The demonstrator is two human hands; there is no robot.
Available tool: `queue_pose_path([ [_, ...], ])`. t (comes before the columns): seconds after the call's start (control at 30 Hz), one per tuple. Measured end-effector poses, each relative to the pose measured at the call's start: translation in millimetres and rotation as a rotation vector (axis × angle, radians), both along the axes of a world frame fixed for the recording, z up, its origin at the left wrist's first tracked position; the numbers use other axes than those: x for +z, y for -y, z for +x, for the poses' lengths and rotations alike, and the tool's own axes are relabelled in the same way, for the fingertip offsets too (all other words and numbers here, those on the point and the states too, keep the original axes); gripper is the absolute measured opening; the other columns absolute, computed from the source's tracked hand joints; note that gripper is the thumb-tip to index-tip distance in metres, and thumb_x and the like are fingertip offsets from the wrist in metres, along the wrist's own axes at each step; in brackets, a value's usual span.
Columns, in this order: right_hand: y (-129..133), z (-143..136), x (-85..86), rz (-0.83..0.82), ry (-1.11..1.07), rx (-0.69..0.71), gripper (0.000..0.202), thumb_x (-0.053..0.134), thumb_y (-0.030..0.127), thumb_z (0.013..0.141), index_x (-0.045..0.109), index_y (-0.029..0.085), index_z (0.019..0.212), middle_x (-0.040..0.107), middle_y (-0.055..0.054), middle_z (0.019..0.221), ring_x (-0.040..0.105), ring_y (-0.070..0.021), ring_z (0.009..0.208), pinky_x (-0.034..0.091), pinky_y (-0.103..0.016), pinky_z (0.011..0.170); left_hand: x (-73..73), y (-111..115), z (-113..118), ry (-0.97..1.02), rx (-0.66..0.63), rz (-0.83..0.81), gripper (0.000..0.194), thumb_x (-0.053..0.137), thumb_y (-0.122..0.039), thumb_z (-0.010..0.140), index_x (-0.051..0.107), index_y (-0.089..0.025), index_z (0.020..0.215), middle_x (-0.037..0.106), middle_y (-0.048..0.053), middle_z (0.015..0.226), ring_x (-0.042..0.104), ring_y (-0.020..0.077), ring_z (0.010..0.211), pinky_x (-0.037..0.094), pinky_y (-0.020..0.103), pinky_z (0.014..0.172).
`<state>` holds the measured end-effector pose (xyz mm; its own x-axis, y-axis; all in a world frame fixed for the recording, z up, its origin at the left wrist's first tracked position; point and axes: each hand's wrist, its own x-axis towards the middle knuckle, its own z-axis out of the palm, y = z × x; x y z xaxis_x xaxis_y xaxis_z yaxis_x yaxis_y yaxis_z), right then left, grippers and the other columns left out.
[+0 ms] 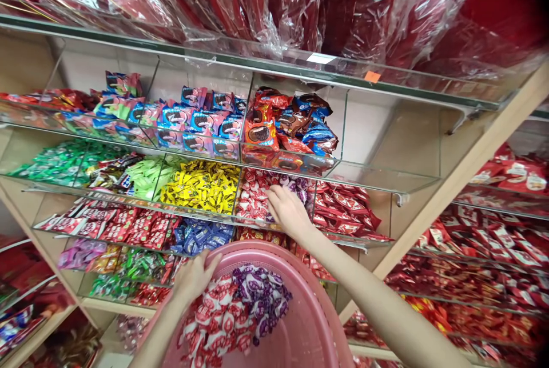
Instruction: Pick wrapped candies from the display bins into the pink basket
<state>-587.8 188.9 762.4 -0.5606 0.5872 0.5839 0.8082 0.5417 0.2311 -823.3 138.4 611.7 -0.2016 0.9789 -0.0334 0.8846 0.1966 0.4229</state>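
A round pink plastic basin (300,331) is tilted toward me below the shelves. Red-and-white wrapped candies (221,316) and purple-and-white wrapped candies (266,299) lie inside it. My left hand (195,276) grips the basin's rim on its far left side, thumb apart from the fingers. Reaching forward over the basin, my right hand (289,211) is in a shelf compartment with loose red-and-white candies (253,188) and purple candies (300,185). Its fingers extend left, slightly apart, against the pile; I see no candy held in them.
Clear shelf dividers (237,191) flank the compartment, with yellow-wrapped candies (201,185) left and red packets (345,208) right. A glass shelf (386,179) with packaged cookies (261,131) overhangs my right hand. A wooden upright (429,208) stands at right. Plastic-wrapped red items (257,2) fill the top.
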Motion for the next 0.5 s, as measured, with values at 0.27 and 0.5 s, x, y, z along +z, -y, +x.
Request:
queue_pose_path([
  [0.27, -64.3, -21.3, 1.8, 0.007, -0.011, -0.29, 0.05, 0.032, 0.05, 0.089, 0.042, 0.023, 0.129, 0.06, -0.015, 0.107, 0.046, -0.0278, 0.104, 0.023, -0.047, 0.091, -4.3, -1.8, -3.1, 0.048, -0.005, 0.015, 0.064, 0.023, -0.064, 0.077, 0.052, -0.021, 0.115, 0.065, 0.013, 0.103, 0.058, 0.0318, 0.099, 0.042, 0.038, 0.081],
  [0.5, -72.2, -22.4, 1.8, -0.086, -0.028, -0.332, 0.056, 0.024, 0.056, 0.088, 0.047, 0.023, 0.126, 0.062, -0.015, 0.104, 0.05, -0.0278, 0.1, 0.023, -0.048, 0.091, -4.9, -2.4, -4.1, 0.043, -0.004, 0.019, 0.064, 0.023, -0.065, 0.077, 0.051, -0.022, 0.116, 0.064, 0.013, 0.104, 0.058, 0.0314, 0.099, 0.042, 0.039, 0.081],
])
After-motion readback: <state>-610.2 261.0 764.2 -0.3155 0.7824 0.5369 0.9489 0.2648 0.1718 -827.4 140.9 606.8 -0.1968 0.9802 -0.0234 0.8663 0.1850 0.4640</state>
